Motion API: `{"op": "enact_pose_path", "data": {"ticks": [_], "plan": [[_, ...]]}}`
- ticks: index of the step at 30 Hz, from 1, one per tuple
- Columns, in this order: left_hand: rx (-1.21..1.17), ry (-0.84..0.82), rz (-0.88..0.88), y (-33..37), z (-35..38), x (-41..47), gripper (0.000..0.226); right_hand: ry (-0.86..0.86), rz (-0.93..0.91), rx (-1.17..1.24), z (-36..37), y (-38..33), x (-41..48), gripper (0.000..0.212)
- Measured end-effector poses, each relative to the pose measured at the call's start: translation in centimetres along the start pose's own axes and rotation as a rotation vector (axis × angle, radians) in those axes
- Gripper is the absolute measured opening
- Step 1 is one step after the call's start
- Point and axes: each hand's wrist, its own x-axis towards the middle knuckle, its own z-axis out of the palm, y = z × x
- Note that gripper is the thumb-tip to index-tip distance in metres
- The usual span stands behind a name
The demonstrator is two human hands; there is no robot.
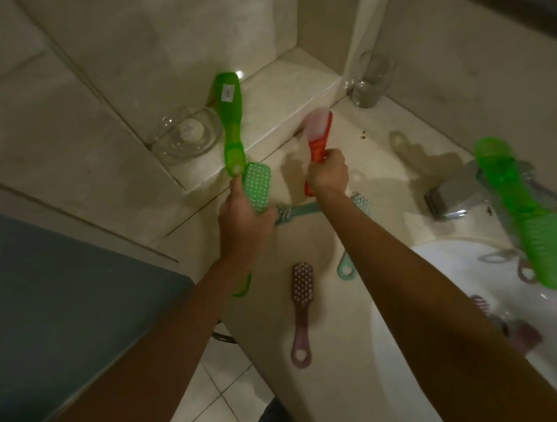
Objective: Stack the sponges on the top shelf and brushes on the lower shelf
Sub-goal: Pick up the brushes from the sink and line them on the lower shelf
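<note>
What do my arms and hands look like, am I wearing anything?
Nothing worn that shows. The left hand and right hand are bare, with no gloves, rings or watch visible. The left forearm and right forearm are uncovered to the frame's edge, no sleeves. The picture is dim, so small jewellery could be missed.

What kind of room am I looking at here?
Probably a bathroom: a white sink basin with a chrome faucet set into a counter, beige wall tiles around it, and a glass tumbler standing in the corner.
</note>
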Motion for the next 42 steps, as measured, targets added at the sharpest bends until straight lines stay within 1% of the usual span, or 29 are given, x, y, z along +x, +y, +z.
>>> {"op": "enact_pose_path", "data": {"ticks": [1, 5, 7, 9, 10, 14, 17, 19, 22, 24, 26, 29, 31, 33, 35, 38, 40, 42], "plan": [[-0.019, -0.012, 0.009, 0.8, 0.0, -0.2, 0.068, -0.011, 0.014, 0.036, -1.1, 0.2, -0.2, 0.029], [-0.128, -0.032, 0.053, 4.0, 0.3, -1.6, 0.055, -0.05, 0.041, 0.196, -6.1, 2.1, -2.9, 0.023], [-0.191, -0.057, 0.083, 5.3, 0.7, -2.7, 0.054, -0.029, 0.021, 0.227, -9.0, 3.7, -5.3, 0.025], [-0.23, -0.105, 0.104, 6.6, 1.5, -4.2, 0.054, 0.03, -0.009, 0.216, -11.9, 5.8, -8.0, 0.031], [-0.232, -0.139, 0.118, 7.3, 2.0, -5.2, 0.052, 0.055, -0.012, 0.215, -13.4, 6.9, -9.6, 0.029], [-0.237, -0.325, 0.206, 9.9, 4.6, -10.6, 0.033, 0.169, 0.013, 0.289, -18.4, 10.9, -15.5, 0.025], [-0.241, -0.477, 0.291, 11.4, 7.0, -15.1, 0.035, 0.267, 0.025, 0.373, -21.3, 13.7, -19.3, 0.014], [-0.233, -0.584, 0.356, 12.1, 8.6, -18.4, 0.038, 0.351, 0.026, 0.383, -23.2, 15.9, -21.5, 0.014], [-0.22, -0.733, 0.418, 12.8, 10.8, -23.6, 0.035, 0.486, 0.039, 0.358, -26.1, 19.6, -24.5, 0.01], [-0.207, -0.801, 0.464, 13.3, 12.3, -27.1, 0.036, 0.577, 0.027, 0.357, -28.3, 22.1, -26.7, 0.009], [-0.179, -0.853, 0.508, 13.9, 13.9, -30.5, 0.039, 0.661, 0.025, 0.397, -30.8, 24.9, -28.8, 0.013], [-0.169, -0.961, 0.514, 14.6, 16.5, -35.5, 0.035, 0.772, 0.122, 0.409, -34.6, 29.1, -31.4, 0.024], [-0.15, -1.038, 0.503, 15.1, 18.5, -38.6, 0.028, 0.793, 0.224, 0.42, -37.3, 31.7, -32.8, 0.022], [-0.123, -1.106, 0.483, 15.9, 20.4, -41.1, 0.026, 0.807, 0.304, 0.392, -40.2, 33.9, -33.4, 0.026], [-0.105, -1.148, 0.468, 17.0, 22.0, -43.1, 0.021, 0.814, 0.336, 0.306, -43.1, 35.8, -33.4, 0.028], [-0.093, -1.159, 0.412, 18.9, 23.9, -44.6, 0.019, 0.82, 0.38, 0.147, -47.3, 37.1, -31.9, 0.021], [-0.072, -1.164, 0.398, 20.0, 25.0, -45.0, 0.023, 0.805, 0.452, 0.001, -49.7, 37.1, -30.7, 0.024], [-0.015, -1.167, 0.418, 21.1, 26.2, -45.3, 0.04, 0.774, 0.511, -0.144, -51.8, 36.9, -29.4, 0.026]]}}
